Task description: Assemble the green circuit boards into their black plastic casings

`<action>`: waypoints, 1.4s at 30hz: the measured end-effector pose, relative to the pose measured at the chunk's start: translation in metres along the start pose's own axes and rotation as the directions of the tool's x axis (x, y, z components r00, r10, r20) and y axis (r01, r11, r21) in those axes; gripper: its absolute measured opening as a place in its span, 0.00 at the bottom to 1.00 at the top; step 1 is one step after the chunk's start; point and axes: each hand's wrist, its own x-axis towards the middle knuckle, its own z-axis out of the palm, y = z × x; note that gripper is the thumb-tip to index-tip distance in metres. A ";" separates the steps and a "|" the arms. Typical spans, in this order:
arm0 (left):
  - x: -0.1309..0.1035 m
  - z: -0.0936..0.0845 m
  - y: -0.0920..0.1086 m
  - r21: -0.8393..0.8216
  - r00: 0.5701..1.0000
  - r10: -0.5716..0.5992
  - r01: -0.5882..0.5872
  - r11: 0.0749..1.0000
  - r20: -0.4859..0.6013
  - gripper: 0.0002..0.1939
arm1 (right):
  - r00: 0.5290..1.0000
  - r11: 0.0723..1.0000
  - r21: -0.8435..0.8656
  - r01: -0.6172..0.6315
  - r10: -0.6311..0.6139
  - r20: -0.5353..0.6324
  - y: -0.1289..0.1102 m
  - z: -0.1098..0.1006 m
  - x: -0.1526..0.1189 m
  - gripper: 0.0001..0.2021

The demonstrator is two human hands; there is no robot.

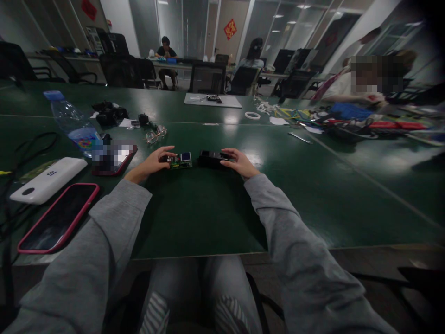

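On the green table, my left hand (pixel 155 161) closes its thumb and fingers around the left end of a green circuit board (pixel 181 161) with a small screen on top. To the right, my right hand (pixel 239 162) grips the right end of a black plastic case (pixel 210 158) between thumb and fingers. A narrow gap separates the board from the case. Both things are at or very near the table surface. The fingertips on the far side of each thing are partly hidden.
Left of my arm lie a pink-edged phone (pixel 59 218), a white power bank (pixel 49 180), another phone (pixel 116 160) and a plastic bottle (pixel 74 123). Glasses (pixel 156 134) rest beyond my left hand. A wrench (pixel 300 138), a white ring (pixel 252 115) and tangled cables (pixel 299 113) lie right. People sit farther off.
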 end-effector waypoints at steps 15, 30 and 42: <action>0.001 0.005 0.005 0.005 0.999 -0.017 0.017 1.000 0.029 0.37 | 0.994 0.995 0.100 -0.025 0.014 0.111 -0.005 0.010 -0.005 0.28; 0.000 0.002 0.009 0.090 0.996 0.025 -0.032 0.995 0.085 0.32 | 0.991 1.000 0.026 -0.004 0.000 0.131 -0.009 0.013 -0.005 0.28; 0.007 0.004 -0.002 0.258 0.988 0.104 -0.130 0.957 0.111 0.31 | 0.976 0.871 -0.492 -0.005 -0.103 -0.191 0.002 0.015 -0.006 0.27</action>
